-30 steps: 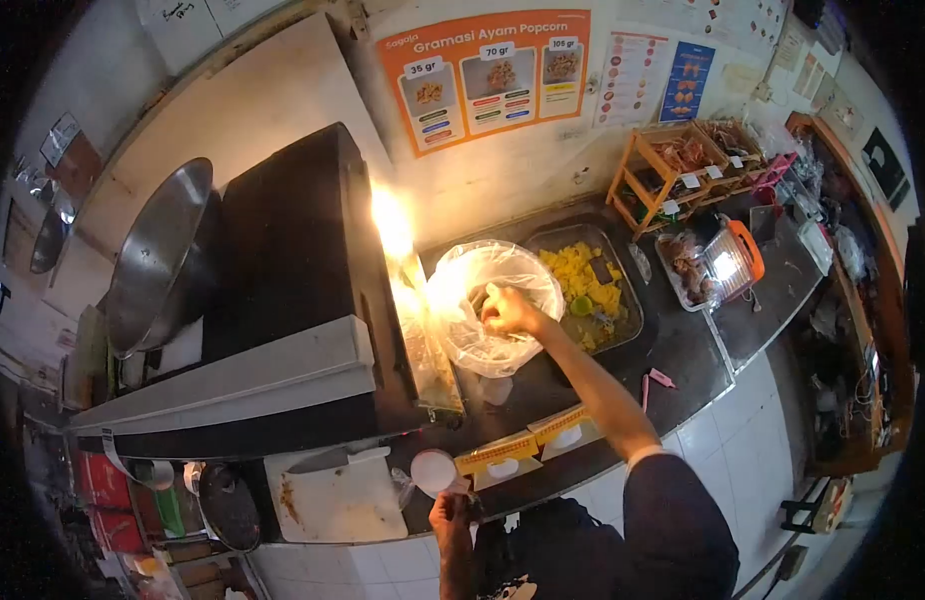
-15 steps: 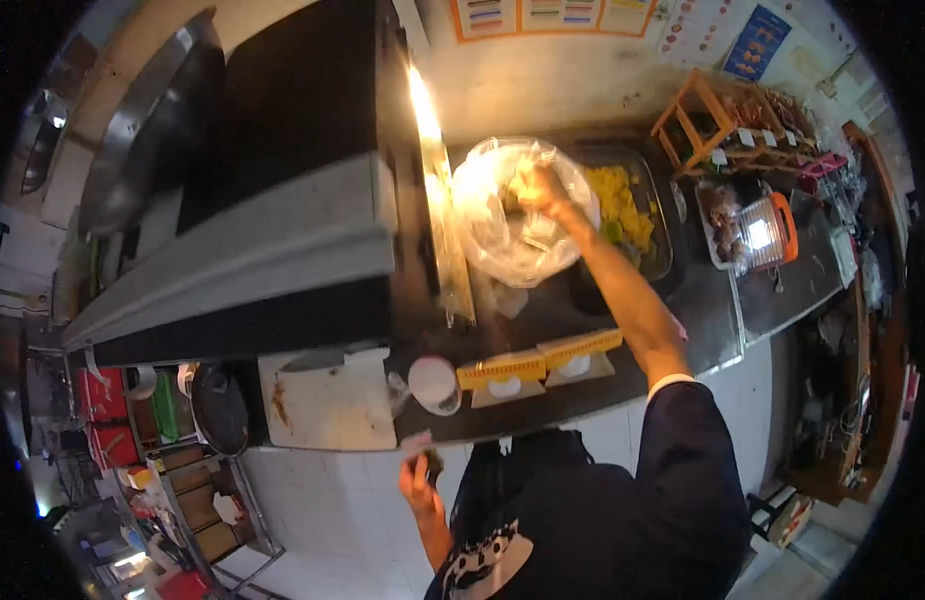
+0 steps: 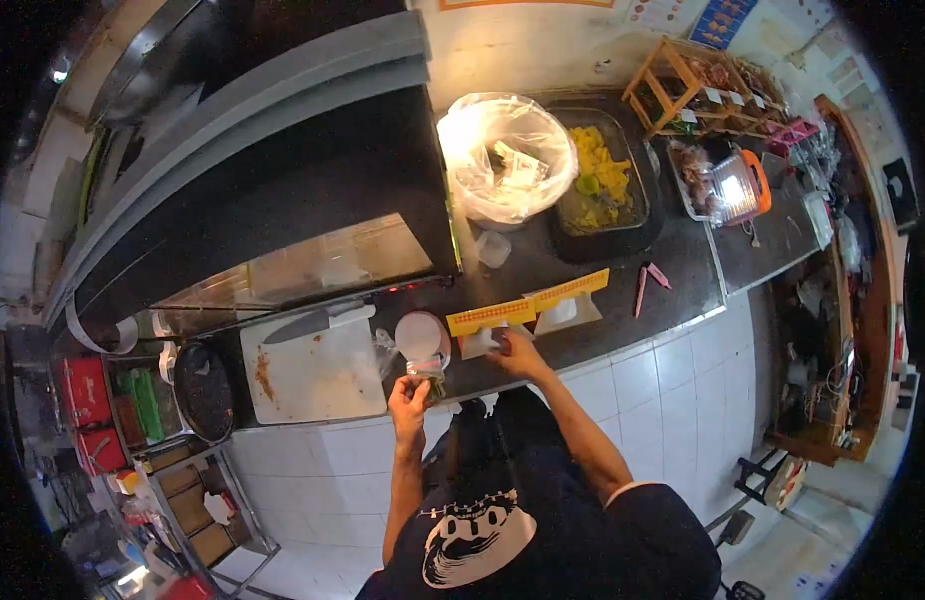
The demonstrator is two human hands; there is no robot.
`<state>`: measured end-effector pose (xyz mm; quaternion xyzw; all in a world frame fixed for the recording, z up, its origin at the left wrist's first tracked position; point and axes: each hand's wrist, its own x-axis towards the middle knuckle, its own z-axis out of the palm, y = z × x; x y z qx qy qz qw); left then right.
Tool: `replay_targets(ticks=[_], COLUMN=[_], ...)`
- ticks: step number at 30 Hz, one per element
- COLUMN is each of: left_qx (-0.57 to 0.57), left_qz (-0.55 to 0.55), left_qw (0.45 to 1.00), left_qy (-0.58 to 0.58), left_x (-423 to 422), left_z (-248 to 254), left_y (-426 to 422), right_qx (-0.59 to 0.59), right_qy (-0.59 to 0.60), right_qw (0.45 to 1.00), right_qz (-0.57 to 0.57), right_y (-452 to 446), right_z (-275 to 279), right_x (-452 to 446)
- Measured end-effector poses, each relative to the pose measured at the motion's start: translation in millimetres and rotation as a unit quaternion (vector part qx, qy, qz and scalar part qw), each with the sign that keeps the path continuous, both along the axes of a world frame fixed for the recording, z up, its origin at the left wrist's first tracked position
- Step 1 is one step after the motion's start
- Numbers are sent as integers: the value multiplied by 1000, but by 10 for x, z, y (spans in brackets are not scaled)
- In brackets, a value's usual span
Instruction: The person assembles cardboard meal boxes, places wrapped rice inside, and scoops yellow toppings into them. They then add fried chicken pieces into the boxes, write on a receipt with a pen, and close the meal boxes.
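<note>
My left hand is closed on a small clear packet with dark green contents, just in front of a round white-lidded tub. My right hand reaches to the left-hand one of two open boxes with yellow flaps. Its fingertips are bunched at a white thing in that box, and whatever they grip is hidden. To its right stands the other open box, with something white inside.
A bin-like container lined with clear plastic stands behind, beside a tray of yellow pieces. A knife lies on a stained white cutting board. Pink-handled tongs or scissors lie at the right, near an orange-handled container.
My right hand has come out of the plastic-lined container and down to the left-hand box. My left hand, still with the packet, has risen beside the tub. The view has shifted.
</note>
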<state>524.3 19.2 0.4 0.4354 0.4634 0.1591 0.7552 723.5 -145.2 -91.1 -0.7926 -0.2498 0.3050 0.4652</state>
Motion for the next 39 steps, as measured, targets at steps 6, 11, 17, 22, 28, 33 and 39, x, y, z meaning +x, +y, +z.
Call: replay_targets(ticks=[6,11,17,22,28,33,39], left_qx=[40,-43,69,40,405,57,-64], left_qz=[-153,-262,-322,-299,-366,-357,-368], left_qw=[986,963,942,953,831,929,928], left_qy=[-47,-52,-70,-34,110,82,-13], left_x=[283,491,580,1219,1893,2455,3216], left_z=[-121,-143,-500,-406,-485,59,103], left_y=[-189,-631,-646,-1111,-1730,-2019,-2410], right_qx=[10,58,-43,-65,40,-26,217], right_qy=[97,226,9,-208,-67,360,639], right_qw=[993,967,954,954,996,922,657], right_qz=[-64,-107,-296,-206,47,-143,-337], right_y=[-200,-804,-841,-555,-1141,-2363,-2071], right_z=[921,781,221,-1031,-823,145,-632], right_x=[-278,-153,825,1214,1484,2827,3010])
